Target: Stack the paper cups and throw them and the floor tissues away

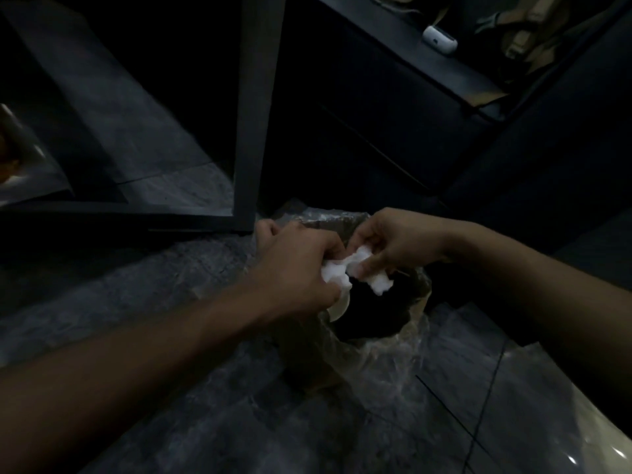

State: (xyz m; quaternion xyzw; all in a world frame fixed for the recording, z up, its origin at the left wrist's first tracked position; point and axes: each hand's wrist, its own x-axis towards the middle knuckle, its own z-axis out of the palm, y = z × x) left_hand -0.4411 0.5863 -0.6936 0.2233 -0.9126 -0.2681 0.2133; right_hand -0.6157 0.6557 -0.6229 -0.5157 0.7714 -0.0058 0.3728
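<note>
The disposal step is judged to be in hand. Both hands are held directly over the mouth of a dark waste bin lined with a clear, crinkled plastic bag [415, 340], which stands on a grey stone-tiled floor [191, 422].

The left hand [301, 268] is closed in a pinch on one wad of crumpled white tissue [333, 273]. The right hand [393, 244] is closed in a pinch on a second wad of crumpled white tissue [378, 282]; the two wads are seen touching or joined between the hands. A pale curved rim [340, 307], possibly that of a paper cup, shows beneath the left hand at the bin mouth; its identity cannot be confirmed in the dim light.

The next move is judged to call for both pinches to be released so the tissue falls inside the liner and not over its edge.

No legible writing is found. A small white case [439, 39] on the dark table [393, 53] bears a dark mark, too small to be read.
</note>
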